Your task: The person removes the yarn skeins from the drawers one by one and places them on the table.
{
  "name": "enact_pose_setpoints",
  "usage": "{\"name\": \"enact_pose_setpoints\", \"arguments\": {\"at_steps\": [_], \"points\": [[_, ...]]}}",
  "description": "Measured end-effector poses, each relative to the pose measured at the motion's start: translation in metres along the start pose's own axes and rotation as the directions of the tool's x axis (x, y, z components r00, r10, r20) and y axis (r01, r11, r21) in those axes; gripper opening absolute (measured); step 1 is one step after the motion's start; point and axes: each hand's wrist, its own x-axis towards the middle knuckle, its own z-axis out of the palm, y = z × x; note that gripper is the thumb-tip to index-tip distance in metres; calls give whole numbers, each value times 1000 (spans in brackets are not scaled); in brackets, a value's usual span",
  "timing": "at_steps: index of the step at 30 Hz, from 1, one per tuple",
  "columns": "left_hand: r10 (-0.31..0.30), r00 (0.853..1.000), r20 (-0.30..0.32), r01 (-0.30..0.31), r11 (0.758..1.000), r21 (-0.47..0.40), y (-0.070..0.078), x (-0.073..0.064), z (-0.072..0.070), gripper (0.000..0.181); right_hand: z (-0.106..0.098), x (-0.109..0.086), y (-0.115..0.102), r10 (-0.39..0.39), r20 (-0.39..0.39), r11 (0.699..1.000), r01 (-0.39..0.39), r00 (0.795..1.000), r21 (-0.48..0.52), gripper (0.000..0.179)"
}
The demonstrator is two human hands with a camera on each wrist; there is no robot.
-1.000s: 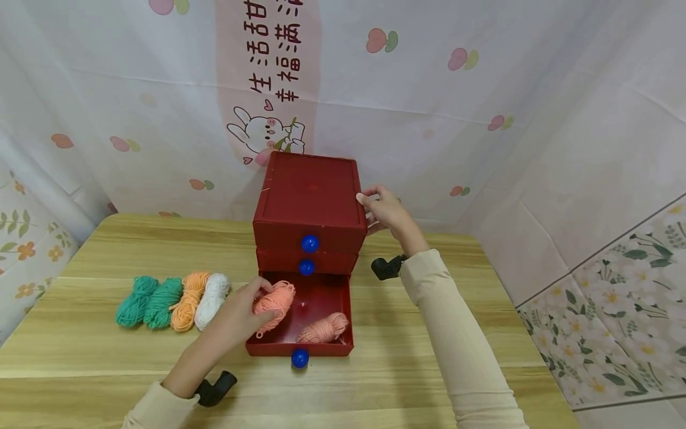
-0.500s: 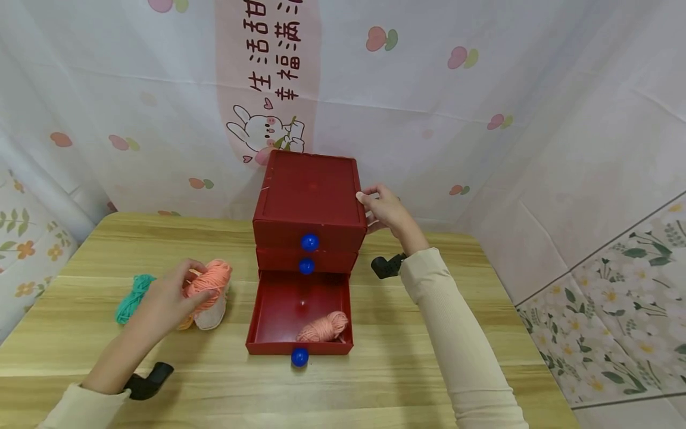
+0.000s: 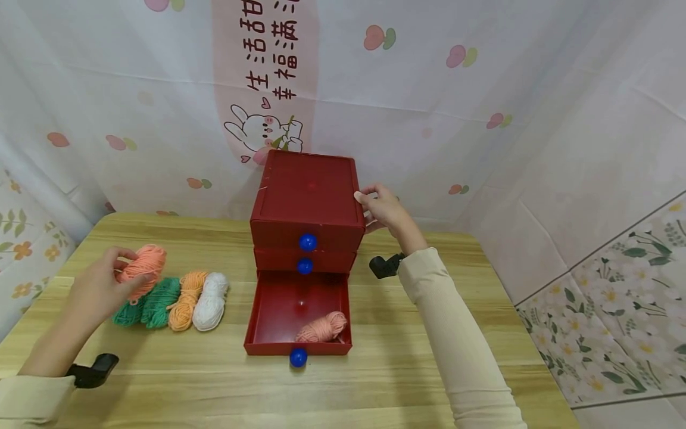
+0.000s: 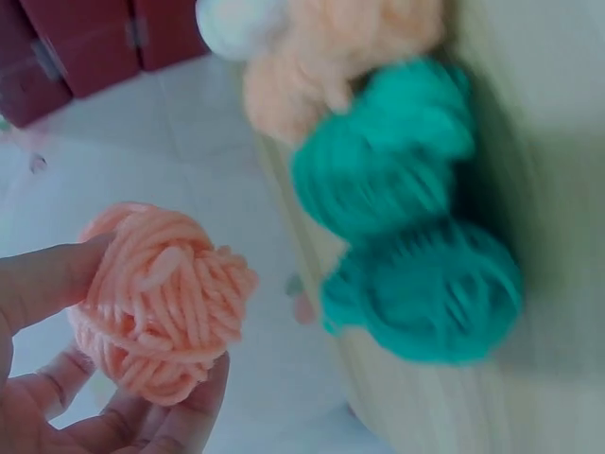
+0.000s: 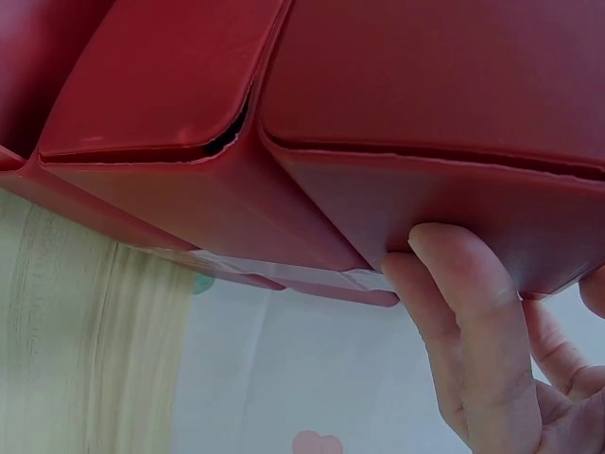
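My left hand (image 3: pixel 99 286) holds a coral-pink skein of yarn (image 3: pixel 146 269) in the air, pinched between thumb and fingers, above the left end of a row of yarn. Beneath it lie two green skeins (image 4: pixel 440 293), one partly hidden in the head view. Beside them sit an orange skein (image 3: pixel 187 301) and a white skein (image 3: pixel 211 301). A second pink skein (image 3: pixel 321 328) lies at the front right of the pulled-out bottom drawer (image 3: pixel 273 316). My right hand (image 3: pixel 387 210) rests against the right side of the red drawer cabinet (image 3: pixel 308 187), fingers fairly straight, thumb at its top edge.
Blue round knobs (image 3: pixel 308 242) mark the drawer fronts; the upper two drawers are closed. The wooden table (image 3: pixel 407 369) ends at a white printed curtain (image 3: pixel 418 119) behind the cabinet. Black wrist mounts (image 3: pixel 96 370) sit by both wrists.
The left hand has carried the pink skein leftward, out from above the drawer, past the white and orange skeins to the green ones. The right hand stays at the cabinet.
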Motion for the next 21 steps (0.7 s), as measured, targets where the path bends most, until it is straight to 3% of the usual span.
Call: {"name": "enact_pose_setpoints", "arguments": {"at_steps": [5,12,17,21], "points": [[-67,997,-27,67,998,15,-21,-1,-8,44,0,0,0,-3,-1,1000,3,1000,-1,41],[-193,981,8,192,979,68,-46,-7,-14,51,-1,0,1,-2,3,1000,2,1000,-3,41],[-230,973,26,226,969,98,-63,-10,-12,52,0,0,1,0,4,1000,0,1000,-1,42],[-222,974,57,215,971,106,-73,-11,-7,53,0,1,1,0,3,1000,0,1000,5,42]]}}
